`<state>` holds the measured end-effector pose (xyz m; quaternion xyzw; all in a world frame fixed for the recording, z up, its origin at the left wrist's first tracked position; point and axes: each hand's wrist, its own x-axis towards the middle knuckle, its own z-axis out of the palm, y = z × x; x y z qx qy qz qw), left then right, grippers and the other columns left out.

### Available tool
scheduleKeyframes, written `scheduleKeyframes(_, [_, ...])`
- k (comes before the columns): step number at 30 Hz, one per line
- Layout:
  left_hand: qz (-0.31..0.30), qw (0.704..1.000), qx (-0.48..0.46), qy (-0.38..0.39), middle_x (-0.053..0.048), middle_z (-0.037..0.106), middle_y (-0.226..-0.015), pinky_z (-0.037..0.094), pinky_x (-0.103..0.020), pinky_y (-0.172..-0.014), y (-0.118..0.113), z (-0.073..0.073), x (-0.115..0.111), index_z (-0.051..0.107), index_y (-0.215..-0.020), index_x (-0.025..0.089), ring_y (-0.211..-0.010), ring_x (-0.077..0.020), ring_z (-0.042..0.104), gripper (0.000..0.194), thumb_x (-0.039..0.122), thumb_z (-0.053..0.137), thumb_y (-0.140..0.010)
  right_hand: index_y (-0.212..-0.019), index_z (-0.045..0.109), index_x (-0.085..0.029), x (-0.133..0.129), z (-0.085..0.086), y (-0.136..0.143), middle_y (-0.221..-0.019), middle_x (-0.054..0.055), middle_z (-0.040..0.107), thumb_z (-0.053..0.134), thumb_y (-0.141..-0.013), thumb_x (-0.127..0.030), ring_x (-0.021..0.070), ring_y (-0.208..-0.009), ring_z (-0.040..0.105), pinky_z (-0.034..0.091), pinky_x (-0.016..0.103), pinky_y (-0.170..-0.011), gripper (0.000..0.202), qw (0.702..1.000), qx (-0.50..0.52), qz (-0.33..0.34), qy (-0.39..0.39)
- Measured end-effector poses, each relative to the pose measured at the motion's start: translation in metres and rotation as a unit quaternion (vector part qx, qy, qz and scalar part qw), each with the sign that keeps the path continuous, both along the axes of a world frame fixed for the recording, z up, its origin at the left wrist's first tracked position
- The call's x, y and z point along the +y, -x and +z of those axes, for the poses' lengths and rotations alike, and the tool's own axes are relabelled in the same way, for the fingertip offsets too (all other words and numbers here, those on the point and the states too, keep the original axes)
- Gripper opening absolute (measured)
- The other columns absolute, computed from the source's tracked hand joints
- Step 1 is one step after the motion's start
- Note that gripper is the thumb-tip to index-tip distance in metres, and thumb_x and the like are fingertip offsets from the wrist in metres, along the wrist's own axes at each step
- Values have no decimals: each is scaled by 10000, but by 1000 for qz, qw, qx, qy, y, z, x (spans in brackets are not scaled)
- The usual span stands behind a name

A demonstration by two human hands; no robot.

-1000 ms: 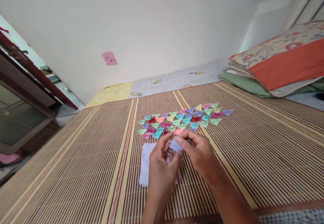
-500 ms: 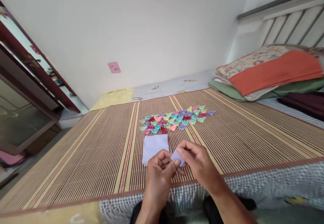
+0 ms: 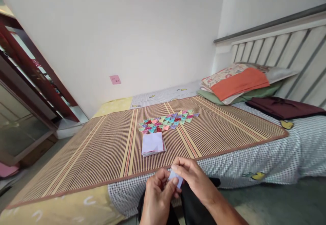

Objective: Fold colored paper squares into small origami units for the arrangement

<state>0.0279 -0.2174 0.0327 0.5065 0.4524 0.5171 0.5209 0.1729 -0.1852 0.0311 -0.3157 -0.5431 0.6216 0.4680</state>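
A small folded piece of pale lavender paper [image 3: 178,181] is pinched between both hands, above my lap at the bed's front edge. My left hand [image 3: 160,191] grips its lower left side, thumb on top. Fingers of my right hand [image 3: 189,174] close on its upper edge. Beyond the hands, a stack of square paper sheets [image 3: 152,143] lies on the striped mat, a whitish sheet uppermost. Just behind that stack, several small folded paper triangles [image 3: 166,121] in many colours are laid in rows.
The striped mat [image 3: 107,147] covers most of the bed, over a checked sheet [image 3: 267,160]. At the right are stacked pillows [image 3: 239,82] and a folded maroon cloth [image 3: 285,107], by a slatted headboard [image 3: 282,55]. A white wall [image 3: 152,31] rises behind; a doorway stands at the left.
Both hands have drawn back and down from the mat to above my lap, still holding the folded paper. The view has shifted, showing more of the headboard and the bed's right side.
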Motion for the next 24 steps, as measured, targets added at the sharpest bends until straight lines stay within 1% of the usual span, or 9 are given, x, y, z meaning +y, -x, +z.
scheduleKeyframes(3, [-6, 1000, -7, 4, -30, 660, -567, 436, -241, -528, 3, 5, -7, 655, -675, 166, -497, -132, 564, 497, 612, 851, -776, -789, 595, -192, -10, 6, -1, -647, -28, 589, 679, -960, -573, 128, -582, 571, 473, 241, -577, 426, 998, -27, -15, -53])
scheduleKeyframes(7, [-25, 999, -25, 15, -25, 652, -547, 384, -231, -518, 4, 15, -12, 630, -658, 167, -473, -117, 545, 523, 632, 823, -800, -785, 599, -188, -17, 16, -5, -672, -13, 600, 645, -999, -517, 136, -608, 564, 446, 247, -575, 395, 990, -79, -44, -109])
scheduleKeyframes(11, [-5, 1000, -26, 9, -21, 660, -568, 371, -232, -540, 7, 19, -17, 651, -680, 164, -503, -119, 547, 490, 600, 841, -797, -738, 589, -187, -20, 22, -10, -624, -35, 532, 646, -994, -558, 124, -576, 492, 394, 245, -552, 454, 990, -92, -23, -109])
scheduleKeyframes(13, [15, 999, -38, 4, 7, 608, -527, 354, -231, -540, 8, 20, -19, 629, -660, 171, -488, -106, 488, 481, 576, 848, -800, -722, 585, -186, -22, 23, -12, -622, -40, 514, 622, -1001, -594, 117, -574, 463, 374, 244, -554, 496, 990, -89, -18, -104])
scheduleKeyframes(15, [30, 997, -67, 4, 34, 549, -495, 332, -227, -536, 7, 20, -20, 600, -641, 179, -478, -94, 422, 480, 556, 847, -808, -738, 593, -184, -25, 22, -14, -649, -29, 549, 629, -997, -603, 121, -592, 482, 381, 247, -570, 493, 991, -90, -13, -96])
scheduleKeyframes(17, [27, 995, -100, 10, 47, 508, -475, 328, -221, -542, 3, 19, -20, 562, -612, 185, -480, -87, 385, 501, 547, 852, -804, -733, 588, -186, -29, 20, -16, -662, -21, 572, 669, -978, -586, 128, -606, 501, 387, 251, -580, 476, 990, -96, -19, -97])
scheduleKeyframes(20, [3, 992, -124, 38, 36, 519, -479, 338, -214, -543, -6, 19, -20, 539, -587, 183, -483, -81, 385, 534, 561, 847, -804, -674, 533, -198, -34, 18, -19, -606, -38, 505, 668, -980, -572, 117, -562, 434, 344, 253, -546, 501, 987, -103, -50, -113])
scheduleKeyframes(22, [-6, 990, -134, 48, 20, 578, -531, 346, -207, -534, -9, 18, -20, 614, -668, 163, -498, -83, 433, 479, 551, 869, -785, -651, 498, -206, -37, 18, -21, -584, -47, 466, 639, -985, -590, 109, -536, 387, 312, 253, -522, 528, 986, -108, -61, -115])
scheduleKeyframes(24, [1, 988, -150, 38, 27, 619, -590, 370, -199, -536, -11, 17, -21, 699, -868, 152, -528, -92, 495, 432, 496, 924, -738, -644, 484, -210, -39, 19, -22, -576, -51, 451, 628, -978, -614, 106, -527, 372, 295, 251, -511, 543, 986, -112, -52, -114])
